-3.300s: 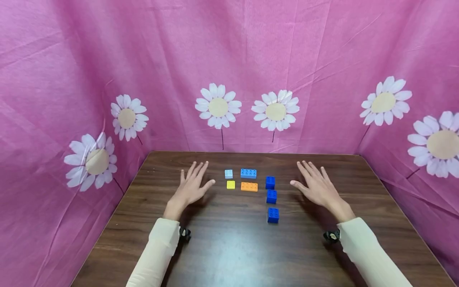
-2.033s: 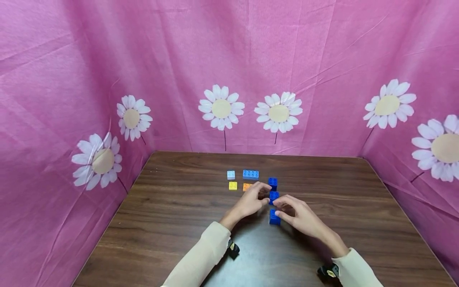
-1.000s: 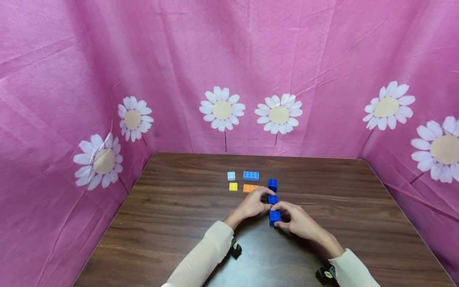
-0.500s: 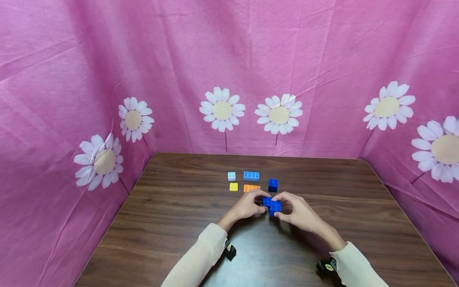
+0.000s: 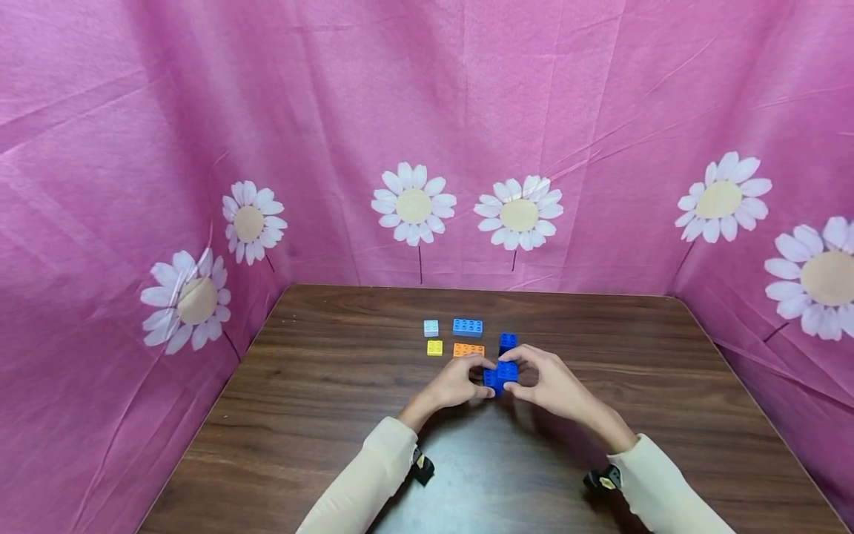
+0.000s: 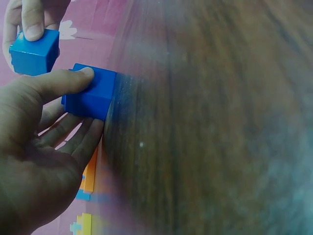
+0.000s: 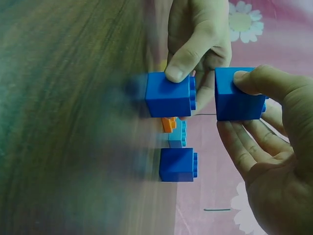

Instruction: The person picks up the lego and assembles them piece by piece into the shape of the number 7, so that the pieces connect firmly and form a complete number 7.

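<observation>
My left hand pinches a dark blue toy building brick between thumb and fingers, its base at the table surface. A second dark blue brick is in the grip of my right hand, held up off the table. In the right wrist view a narrow gap separates the raised brick from the studs of the lower one. Seen from the head, the raised brick overlaps the right part of the lower one. Just behind my right fingertips stands a third dark blue brick, studs up.
Behind my left hand lie an orange brick and a yellow brick. Farther back are a long light blue brick and a small pale blue one. A pink flowered curtain borders the brown wooden table.
Both hands came inward from the table's sides and took hold of the middle and front dark blue bricks. The front brick has been lifted and brought back toward the other, which shifted left.
</observation>
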Tool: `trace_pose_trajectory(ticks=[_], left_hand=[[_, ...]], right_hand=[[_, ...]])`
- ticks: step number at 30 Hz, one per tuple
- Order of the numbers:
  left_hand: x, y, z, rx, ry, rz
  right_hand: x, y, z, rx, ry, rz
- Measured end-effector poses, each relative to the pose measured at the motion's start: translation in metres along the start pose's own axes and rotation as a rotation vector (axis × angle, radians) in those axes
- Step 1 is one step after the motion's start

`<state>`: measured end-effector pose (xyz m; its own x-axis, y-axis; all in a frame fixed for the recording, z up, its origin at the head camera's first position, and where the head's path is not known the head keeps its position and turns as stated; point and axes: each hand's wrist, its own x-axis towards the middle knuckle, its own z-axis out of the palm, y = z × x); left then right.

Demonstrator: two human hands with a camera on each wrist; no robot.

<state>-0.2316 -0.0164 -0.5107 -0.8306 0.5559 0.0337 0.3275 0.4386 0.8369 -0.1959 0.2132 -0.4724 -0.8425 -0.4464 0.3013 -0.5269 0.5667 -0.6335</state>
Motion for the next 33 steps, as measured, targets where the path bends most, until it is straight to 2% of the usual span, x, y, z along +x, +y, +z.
trace_pose_trajectory(ticks=[5,12,23,33], left_hand=[[-0.002,-0.002,-0.001,0.019,-0.001,-0.01],[-0.004,-0.003,-0.005,-0.027,0.003,-0.028],[-0.006,-0.004,-0.01,-0.049,0.001,-0.065],[-0.008,-0.007,-0.015,-0.067,-0.008,-0.05]], right_hand=[[0.006,-0.004,-0.001,0.012,-0.028,0.002],[0.014,-0.007,-0.003,0.024,-0.052,0.014],[0.028,-0.013,-0.004,0.042,-0.082,-0.006],[0.036,-0.014,0.0,0.024,-0.111,-0.01]])
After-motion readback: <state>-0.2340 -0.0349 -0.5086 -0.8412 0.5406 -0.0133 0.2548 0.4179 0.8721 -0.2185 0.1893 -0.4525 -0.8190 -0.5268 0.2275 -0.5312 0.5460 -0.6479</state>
